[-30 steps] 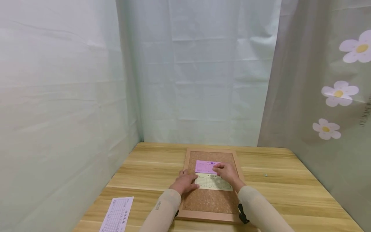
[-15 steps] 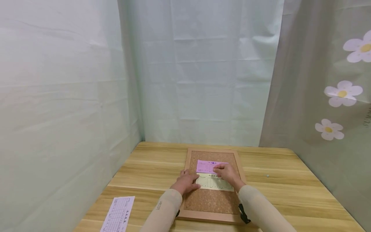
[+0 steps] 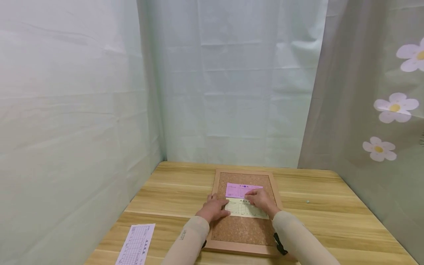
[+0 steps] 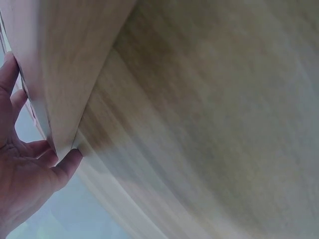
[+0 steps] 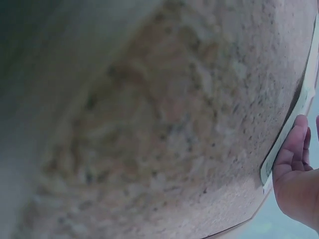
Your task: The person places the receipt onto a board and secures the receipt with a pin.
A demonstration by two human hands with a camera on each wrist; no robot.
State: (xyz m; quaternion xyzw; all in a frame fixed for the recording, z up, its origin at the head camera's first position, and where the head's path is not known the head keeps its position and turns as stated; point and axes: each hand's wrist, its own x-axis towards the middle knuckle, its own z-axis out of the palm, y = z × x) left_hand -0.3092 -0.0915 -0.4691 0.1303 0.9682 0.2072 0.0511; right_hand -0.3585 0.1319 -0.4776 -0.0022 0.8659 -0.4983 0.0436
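A wood-framed corkboard (image 3: 240,232) lies flat on the table. On it sits a pink printed slip (image 3: 234,190), with a pale yellow printed slip (image 3: 246,208) just below. My left hand (image 3: 213,209) rests spread over the board's left frame, thumb and a fingertip at the yellow slip's left edge. In the left wrist view other fingers touch the frame (image 4: 67,89). My right hand (image 3: 260,200) has thumb and forefinger together where the two slips meet; I cannot tell whether they pinch anything. The right wrist view shows this hand (image 5: 296,174) beside the yellow slip's edge.
A white printed slip (image 3: 136,243) lies at the front left of the wooden table (image 3: 179,191). One tiny greenish object (image 3: 308,201) is on the table right of the board. Pale curtains (image 3: 238,92) hang behind and at both sides.
The head view has shifted slightly, so everything sits a little further right. Both hands keep nearly the same places on the board, the right fingertips still at the slips' meeting edge.
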